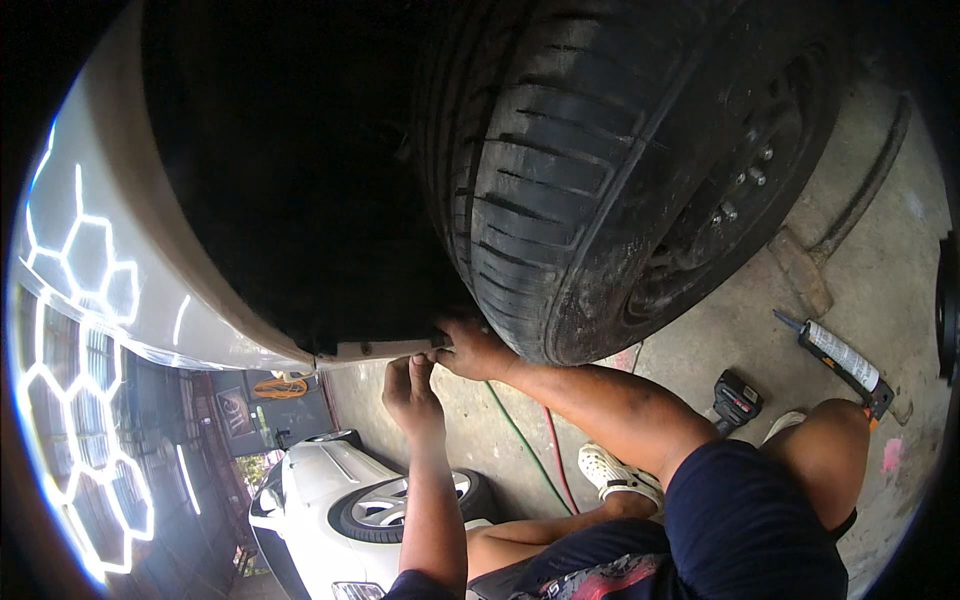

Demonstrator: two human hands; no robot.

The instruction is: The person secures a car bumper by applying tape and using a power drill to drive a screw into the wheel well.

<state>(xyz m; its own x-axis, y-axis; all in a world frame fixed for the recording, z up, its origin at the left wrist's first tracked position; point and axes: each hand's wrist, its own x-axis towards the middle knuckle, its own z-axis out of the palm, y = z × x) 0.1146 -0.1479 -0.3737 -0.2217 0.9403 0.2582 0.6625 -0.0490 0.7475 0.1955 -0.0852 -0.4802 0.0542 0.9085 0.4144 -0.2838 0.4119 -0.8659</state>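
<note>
in the head view, both bare hands meet at a pale strip [385,350], which lies at the near end of the dark wheel well [300,200], by the lower edge of a silver car body panel [120,190]. the left hand [412,392] reaches in from the near side, its thumb and fingers drawn together with the tips at the strip's near edge; i cannot tell whether they pinch it. the right hand [472,350] comes from the right, bent at the strip's right end, its thumb side by the strip and the other fingers lost in shadow, so i cannot tell whether they grip anything. a small dark fastener [366,349] shows on the strip. just to the right and far of the hands is a large black tire [560,190]. on the concrete floor [710,330] to the right lie a cordless tool [737,398], a caulking gun with a white tube [840,358] and, farther off, a long-handled hammer [803,272]. a green hose [522,435] and a red hose [557,450] run near the person's white clog [610,468]. a white car [325,480] stands at the near left.
</note>
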